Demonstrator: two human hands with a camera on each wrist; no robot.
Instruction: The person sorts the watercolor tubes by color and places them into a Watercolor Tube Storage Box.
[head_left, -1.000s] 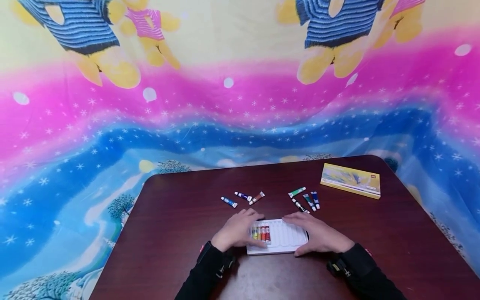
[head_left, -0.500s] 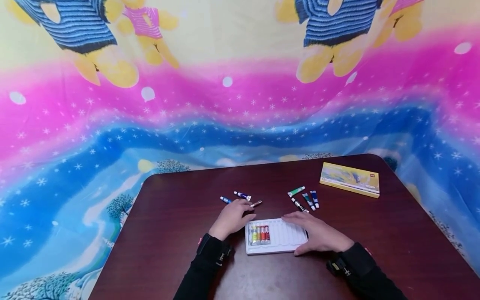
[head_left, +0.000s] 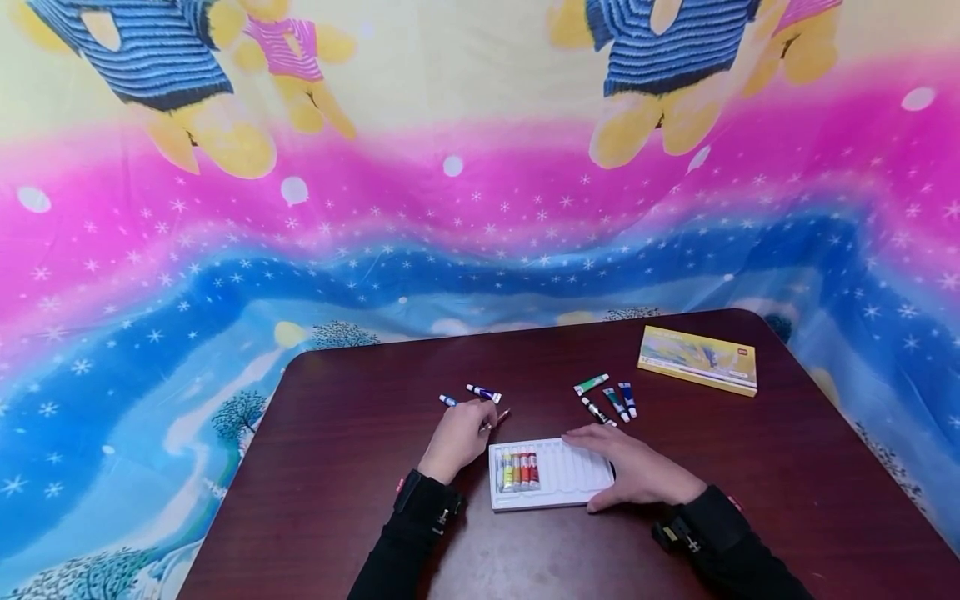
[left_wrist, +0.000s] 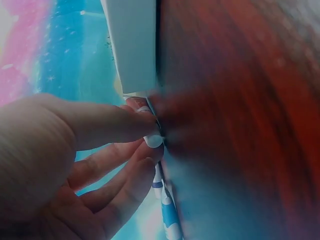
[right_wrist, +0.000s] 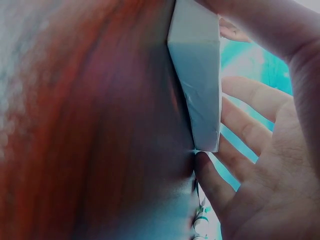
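My left hand (head_left: 459, 435) pinches a brown paint tube (head_left: 504, 414) between thumb and fingers, low over the table beyond the tray's left corner. In the left wrist view the tube's white cap (left_wrist: 154, 140) pokes out below the thumb. A white plastic tray (head_left: 551, 500) lies flat in front of me, with several yellow-to-red paint tubes (head_left: 521, 472) filling its left slots. My right hand (head_left: 637, 468) grips the tray's right end, thumb at the near edge and fingers along the far one. Partly behind my left hand lies a blue tube (head_left: 447, 400), a violet one (head_left: 483, 392) beside it.
Beyond the tray to the right lie a light green tube (head_left: 591, 384), a black one (head_left: 597, 411), a dark green one (head_left: 617, 405) and a dark blue one (head_left: 628, 400). A yellow paint box (head_left: 697, 360) lies at the back right of the dark wooden table (head_left: 360, 433).
My left hand has left the tray's left end, reached forward to the loose tubes and taken hold of the brown one. My right hand has stayed on the tray.
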